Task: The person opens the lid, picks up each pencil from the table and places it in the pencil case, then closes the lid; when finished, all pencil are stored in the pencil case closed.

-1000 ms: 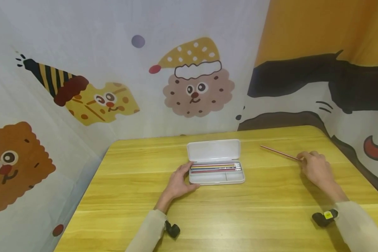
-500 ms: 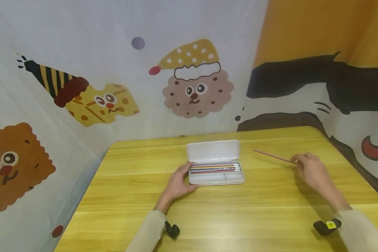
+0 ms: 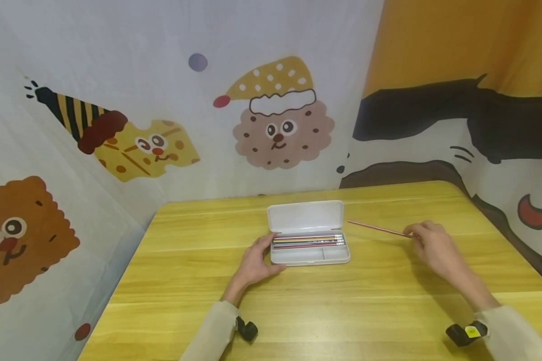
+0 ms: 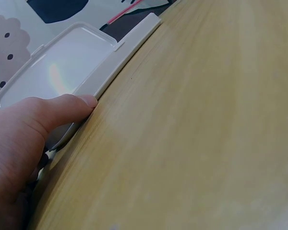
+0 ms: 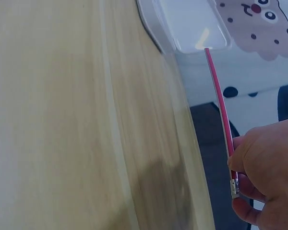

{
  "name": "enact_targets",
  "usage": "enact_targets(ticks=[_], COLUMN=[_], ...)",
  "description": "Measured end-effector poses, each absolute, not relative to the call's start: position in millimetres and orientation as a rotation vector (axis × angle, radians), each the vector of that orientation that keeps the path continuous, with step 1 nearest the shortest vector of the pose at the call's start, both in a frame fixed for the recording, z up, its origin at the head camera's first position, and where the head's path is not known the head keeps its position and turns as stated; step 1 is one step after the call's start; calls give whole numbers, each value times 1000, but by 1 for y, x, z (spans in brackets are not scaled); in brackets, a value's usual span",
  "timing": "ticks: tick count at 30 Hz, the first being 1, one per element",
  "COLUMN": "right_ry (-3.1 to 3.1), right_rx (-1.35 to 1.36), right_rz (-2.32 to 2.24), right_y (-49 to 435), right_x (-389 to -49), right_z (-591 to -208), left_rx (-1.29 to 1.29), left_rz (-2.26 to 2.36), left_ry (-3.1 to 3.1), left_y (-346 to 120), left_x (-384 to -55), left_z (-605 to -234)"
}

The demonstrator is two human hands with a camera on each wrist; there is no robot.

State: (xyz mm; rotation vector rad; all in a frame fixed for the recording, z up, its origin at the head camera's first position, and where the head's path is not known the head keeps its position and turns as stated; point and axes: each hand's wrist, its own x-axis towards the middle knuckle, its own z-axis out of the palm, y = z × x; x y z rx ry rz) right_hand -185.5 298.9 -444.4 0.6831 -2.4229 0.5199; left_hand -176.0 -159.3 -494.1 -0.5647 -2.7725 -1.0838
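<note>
A white pencil case lies on the table with its lid raised. Several pencils lie side by side in its long back compartment, their erasers to the right. My left hand holds the case by its left end, thumb at the front edge and fingers at the back corner. To the right of the case, my right hand pinches a red-striped pencil near its eraser end. That pencil is held above the table, its far end pointing left toward the lid.
The case's front compartments are split by a small divider. A yellow wood-grain table carries everything, and its back edge meets a cloth printed with cartoon figures.
My right hand has moved left with the pencil, bringing its far end close to the case's right side. The left hand and the case have stayed put.
</note>
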Motion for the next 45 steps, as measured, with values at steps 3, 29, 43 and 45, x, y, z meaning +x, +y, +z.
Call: enact_targets(ticks=[3, 29, 43, 45], right_ry=[-2417, -2414, -2421, -2431], right_rx=[711, 860, 942, 952], right_rz=[513, 563, 586, 589], right_y=[292, 223, 188, 184], right_x=[-185, -191, -202, -203], right_z=[-443, -439, -445, -445], left_rx=[-566, -570, -564, -562], left_rz=[-1080, -1074, -1073, -1072], left_ry=[-2777, -2777, -2779, -2781], left_y=[-159, -159, -159, -159], left_x=[-176, -175, -176, -176], left_z=[-494, -493, -494, -494])
